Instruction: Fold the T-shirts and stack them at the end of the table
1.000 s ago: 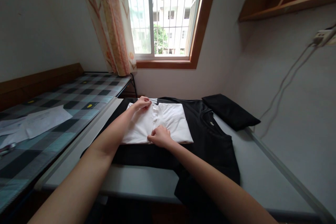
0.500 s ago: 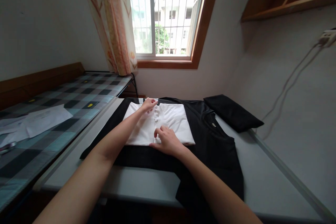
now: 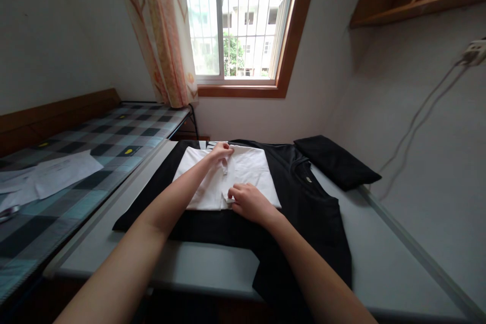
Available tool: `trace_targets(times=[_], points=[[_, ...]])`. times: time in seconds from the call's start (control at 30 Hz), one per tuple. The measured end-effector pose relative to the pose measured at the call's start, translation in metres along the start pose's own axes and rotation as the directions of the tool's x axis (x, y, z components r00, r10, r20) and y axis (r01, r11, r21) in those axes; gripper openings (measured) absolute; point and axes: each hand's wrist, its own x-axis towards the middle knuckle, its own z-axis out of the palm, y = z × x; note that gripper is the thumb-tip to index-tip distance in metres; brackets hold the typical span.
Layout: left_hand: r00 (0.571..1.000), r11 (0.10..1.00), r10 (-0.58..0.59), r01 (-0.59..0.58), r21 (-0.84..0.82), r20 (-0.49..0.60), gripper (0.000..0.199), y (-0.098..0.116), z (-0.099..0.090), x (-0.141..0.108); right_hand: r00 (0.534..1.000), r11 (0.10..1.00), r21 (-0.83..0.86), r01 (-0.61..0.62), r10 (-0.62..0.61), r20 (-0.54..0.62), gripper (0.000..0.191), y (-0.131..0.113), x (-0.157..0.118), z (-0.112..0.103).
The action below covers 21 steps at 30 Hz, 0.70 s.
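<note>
A white sheet-like piece [image 3: 253,168], flat and rectangular with a slit-like gap near its middle, lies on a spread black garment [image 3: 304,212]. My left hand [image 3: 221,151] is at its far edge, fingers pinched on the white piece. At its near edge, right of the gap, my right hand [image 3: 247,200] has its thumb and fingertips closed on the white piece, which lifts slightly there. A small pale label shows at the garment's neckline on the right.
A folded black cloth [image 3: 336,162] lies at the back right of the light-coloured table [image 3: 205,263]. Left of it stands a bed with a checked mattress [image 3: 98,136] and papers [image 3: 61,174]. Beyond are a curtain, a barred window and a wall cable.
My left hand has moved slightly right along the far edge. My right hand has shifted right and closed on the white piece, and the gap at the near edge now shows.
</note>
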Motion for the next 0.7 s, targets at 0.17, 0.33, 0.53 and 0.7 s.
trace_targets(times=[0.17, 0.33, 0.53, 0.7], points=[[0.998, 0.990, 0.018, -0.009, 0.138, -0.061, 0.017, -0.005, -0.002, 0.010, 1.000, 1.000, -0.025, 0.018, -0.019, -0.007, 0.013, -0.002, 0.000, -0.001], [0.994, 0.986, 0.018, 0.002, 0.169, -0.111, 0.014, -0.014, -0.001, 0.016, 0.998, 0.999, -0.001, 0.045, -0.045, 0.035, 0.018, 0.000, 0.000, 0.005], [0.994, 0.976, -0.011, 0.035, 0.215, -0.112, 0.016, -0.019, -0.001, 0.015, 0.999, 0.995, 0.088, 0.046, -0.048, 0.012, 0.019, -0.001, -0.003, 0.005], [0.989, 0.966, 0.003, 0.036, 0.257, -0.151, 0.041, -0.019, -0.003, 0.015, 0.997, 0.983, 0.183, 0.001, 0.013, -0.074, 0.016, 0.007, -0.004, -0.004]])
